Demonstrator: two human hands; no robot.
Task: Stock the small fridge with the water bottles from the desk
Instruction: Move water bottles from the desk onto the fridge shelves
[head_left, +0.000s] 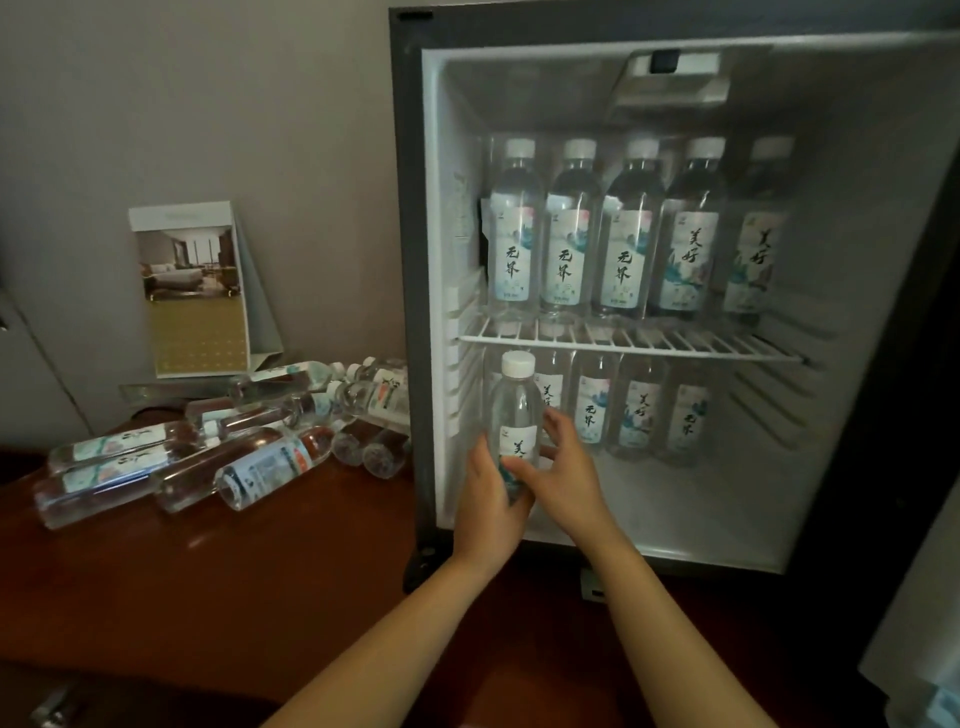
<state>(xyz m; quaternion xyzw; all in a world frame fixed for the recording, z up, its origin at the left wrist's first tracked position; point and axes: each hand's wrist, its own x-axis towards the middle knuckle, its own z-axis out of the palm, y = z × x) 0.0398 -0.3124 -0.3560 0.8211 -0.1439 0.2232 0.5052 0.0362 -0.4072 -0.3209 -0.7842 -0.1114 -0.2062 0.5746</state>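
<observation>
- Five stand upright side by side in the upper row of bottles (631, 234), white caps up and labels facing out. They are on the wire shelf (675, 347) of the small fridge (410, 260), whose inside is open to view.
- Under the shelf, the lower row of bottles (636, 415) stands upright at the back of the bottom compartment. Four show, and the leftmost is partly hidden.
- The held bottle (514, 410) is upright at the front left of the bottom compartment, ahead of the lower row. Its white cap appears just below the shelf's front edge. The hands hide its base, so I cannot tell if it touches the fridge floor.
- The left grip (488, 499) wraps the bottle's lower part from the left, fingers curled round it.
- The right grip (563, 467) holds the same bottle from the right, with the thumb across the front below the label and the fingers laid up its right side.
- Left of the fridge, the bottles on the table (182, 457) lie on their sides in a loose heap. Several touch or overlap, and the nearest ends lie close to the fridge's left wall.
- The table (234, 582) is dark reddish wood with a glossy top, and the fridge stands on it.
- Behind the heap, a folded card (192, 291) showing a room picture stands propped against the grey wall (260, 104).
</observation>
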